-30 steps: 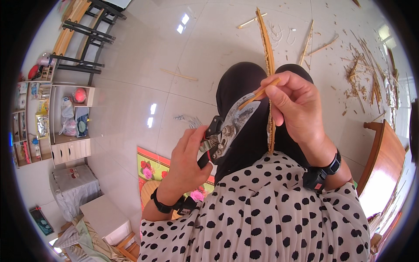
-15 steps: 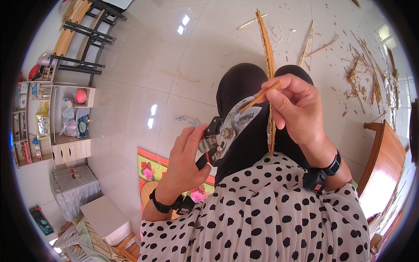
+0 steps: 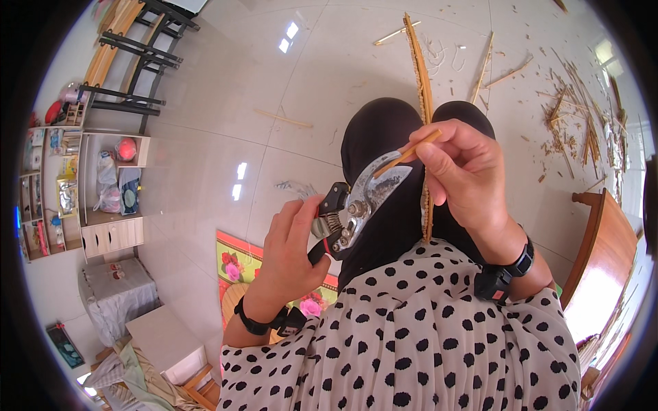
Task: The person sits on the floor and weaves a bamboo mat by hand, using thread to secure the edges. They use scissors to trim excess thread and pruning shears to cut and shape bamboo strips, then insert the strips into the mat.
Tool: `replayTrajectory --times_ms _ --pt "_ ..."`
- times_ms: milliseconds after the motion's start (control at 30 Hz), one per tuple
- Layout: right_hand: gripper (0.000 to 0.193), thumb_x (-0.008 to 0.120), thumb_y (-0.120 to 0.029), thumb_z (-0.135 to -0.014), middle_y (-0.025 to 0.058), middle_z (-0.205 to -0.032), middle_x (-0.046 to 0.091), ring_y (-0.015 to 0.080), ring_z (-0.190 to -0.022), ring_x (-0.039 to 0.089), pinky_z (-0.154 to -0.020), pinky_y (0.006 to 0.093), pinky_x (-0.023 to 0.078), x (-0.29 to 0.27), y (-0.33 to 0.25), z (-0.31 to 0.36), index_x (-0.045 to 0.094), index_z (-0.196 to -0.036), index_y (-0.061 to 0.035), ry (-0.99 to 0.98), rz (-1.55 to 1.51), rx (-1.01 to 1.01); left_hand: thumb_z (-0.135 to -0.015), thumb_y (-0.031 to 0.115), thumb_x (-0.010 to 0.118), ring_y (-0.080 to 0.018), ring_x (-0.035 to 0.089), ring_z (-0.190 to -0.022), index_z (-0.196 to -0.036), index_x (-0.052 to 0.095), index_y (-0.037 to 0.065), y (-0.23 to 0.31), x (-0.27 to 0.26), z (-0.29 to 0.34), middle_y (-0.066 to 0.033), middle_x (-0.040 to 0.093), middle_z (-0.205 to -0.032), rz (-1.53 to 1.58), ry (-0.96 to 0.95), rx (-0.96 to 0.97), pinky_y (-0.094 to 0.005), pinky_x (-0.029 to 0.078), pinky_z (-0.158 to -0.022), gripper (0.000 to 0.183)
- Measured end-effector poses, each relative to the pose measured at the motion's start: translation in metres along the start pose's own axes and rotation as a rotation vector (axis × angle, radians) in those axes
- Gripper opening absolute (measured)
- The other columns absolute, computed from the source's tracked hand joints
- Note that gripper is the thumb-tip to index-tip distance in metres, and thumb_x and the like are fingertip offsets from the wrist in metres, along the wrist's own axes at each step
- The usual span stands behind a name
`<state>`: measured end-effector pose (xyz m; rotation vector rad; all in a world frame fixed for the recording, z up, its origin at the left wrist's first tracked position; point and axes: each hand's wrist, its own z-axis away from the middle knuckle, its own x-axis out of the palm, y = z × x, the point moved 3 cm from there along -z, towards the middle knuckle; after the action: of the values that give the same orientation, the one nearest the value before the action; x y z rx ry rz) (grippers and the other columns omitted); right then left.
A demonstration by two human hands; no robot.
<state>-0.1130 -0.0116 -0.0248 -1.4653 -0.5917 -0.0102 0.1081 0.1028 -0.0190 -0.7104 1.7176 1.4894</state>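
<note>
My left hand [image 3: 293, 246] is wrapped round the dark handles of a pair of pruning shears [image 3: 358, 207], whose curved metal blades point up and to the right. Between the thumb and fingers of my right hand [image 3: 466, 168] is a thin tan stick [image 3: 409, 154]. The stick's lower left end lies at the shear blades; whether it is between them or across them I cannot tell. A long strip of the same tan material [image 3: 419, 68], with a rough edge, stands between my knees and passes behind my right hand.
Stick offcuts [image 3: 565, 120] and crumbs litter the floor at the far right. Loose white strings [image 3: 435, 55] lie beyond my knees. At left stand shelves [image 3: 113, 175] and black-legged furniture [image 3: 137, 61]; a brown wooden piece [image 3: 596, 253] is at right. A floral mat [image 3: 236, 264] lies by my left wrist.
The shear blades have drawn closer together around the stick's end. My hands and the stick have hardly moved.
</note>
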Motion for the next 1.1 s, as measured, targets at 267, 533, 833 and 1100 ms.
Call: replayTrajectory --times_ms 267,533,833,1100 --pt "0.011 0.059 -0.004 -0.094 0.0105 -0.087 0.070 0.0040 -0.048 0.050 -0.044 0.0161 0.040 -0.0017 0.0033 -0.0004 0.063 -0.102 0.0035 0.003 -0.008 0.023 -0.058 -0.005 0.068 -0.0352 0.053 -0.091 -0.130 0.045 0.003 -0.0015 0.0006 -0.0004 -0.0163 0.051 -0.111 -0.006 -0.008 -0.014 -0.0422 0.046 -0.078 0.076" --pt "0.012 0.061 -0.005 -0.093 0.0104 -0.087 0.070 0.0038 -0.049 0.050 -0.045 0.0160 0.040 -0.0021 0.0031 -0.0002 0.064 -0.100 0.0035 0.014 0.010 0.026 -0.058 -0.004 0.067 -0.0358 0.053 -0.091 -0.131 0.044 0.003 -0.0018 -0.0005 0.0001 -0.0165 0.051 -0.111 -0.006 -0.050 -0.051 -0.0429 0.046 -0.078 0.077" --pt "0.012 0.061 -0.005 -0.093 0.0100 -0.087 0.070 0.0033 -0.049 0.050 -0.045 0.0157 0.040 -0.0022 0.0034 0.0002 0.065 -0.101 0.0033 0.011 0.027 0.009 -0.058 -0.004 0.067 -0.0362 0.053 -0.091 -0.131 0.045 0.003 -0.0055 0.0003 0.0005 -0.0165 0.051 -0.111 0.022 -0.055 -0.052 -0.0430 0.046 -0.078 0.076" --pt "0.011 0.061 -0.003 -0.093 0.0102 -0.087 0.070 0.0034 -0.048 0.051 -0.044 0.0159 0.041 -0.0021 0.0034 0.0003 0.065 -0.101 0.0032 0.003 0.015 -0.005 -0.057 -0.004 0.067 -0.0353 0.052 -0.089 -0.130 0.045 0.003 -0.0030 -0.0027 -0.0015 -0.0165 0.050 -0.111 -0.027 -0.021 -0.022 -0.0422 0.046 -0.078 0.077"
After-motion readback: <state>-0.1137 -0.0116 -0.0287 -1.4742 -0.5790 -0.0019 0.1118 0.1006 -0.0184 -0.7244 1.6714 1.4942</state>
